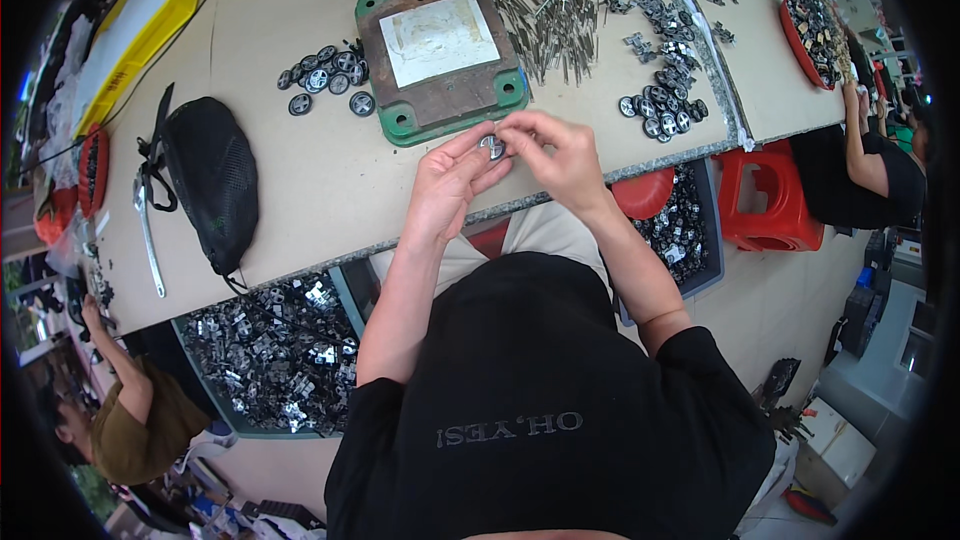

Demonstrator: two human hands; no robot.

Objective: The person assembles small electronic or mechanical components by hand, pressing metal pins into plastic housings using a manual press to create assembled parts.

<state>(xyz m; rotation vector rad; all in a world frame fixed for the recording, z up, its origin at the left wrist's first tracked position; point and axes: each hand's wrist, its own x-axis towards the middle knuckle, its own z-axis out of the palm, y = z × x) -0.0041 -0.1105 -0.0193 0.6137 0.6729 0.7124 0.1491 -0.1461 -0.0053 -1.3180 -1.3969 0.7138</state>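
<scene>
Head-worn fisheye, facing down, seemingly near

The spoked wheel (492, 147) has a shiny silver middle, like metal, and a dark rim that looks like plastic. The press base (402, 123) is hard metal with green paint, and its brown middle plate (450, 102) looks rough and worn. The white sheet (440, 40) there looks like smudged paper. The thin pins (550, 15) are dull grey metal; the wrench (150, 240) is smooth, shiny metal. The tabletop (290, 170) is smooth and not shiny. The black bag (210, 180) is netted cloth, the T-shirt (560, 360) soft, matt cloth, and the red stool (795, 200) smooth, shiny plastic
</scene>
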